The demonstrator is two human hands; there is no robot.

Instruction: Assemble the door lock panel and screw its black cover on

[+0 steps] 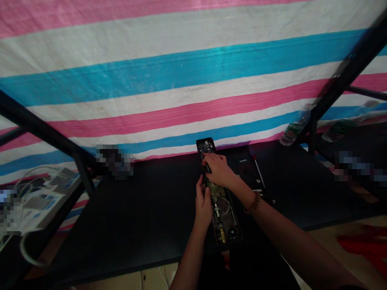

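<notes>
Two hands: left hand [204, 208] against opened casing [229, 220], right hand [219, 170] reaching within, both grips unclear; next move needed light fingertips.

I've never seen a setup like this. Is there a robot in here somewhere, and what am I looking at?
No robot here: these are a person's two bare hands. The single picture comes from a camera worn on the head, looking forward and down.

On the black table lies a long, narrow device, open so that its circuit boards and wires show. The left hand rests along its left side, while the right hand has its fingers over the upper part; whether they grip anything small is hidden.

To the right are a dark panel and a screwdriver with a red handle; farther right, a clear bottle. Behind hangs a striped sheet.
</notes>
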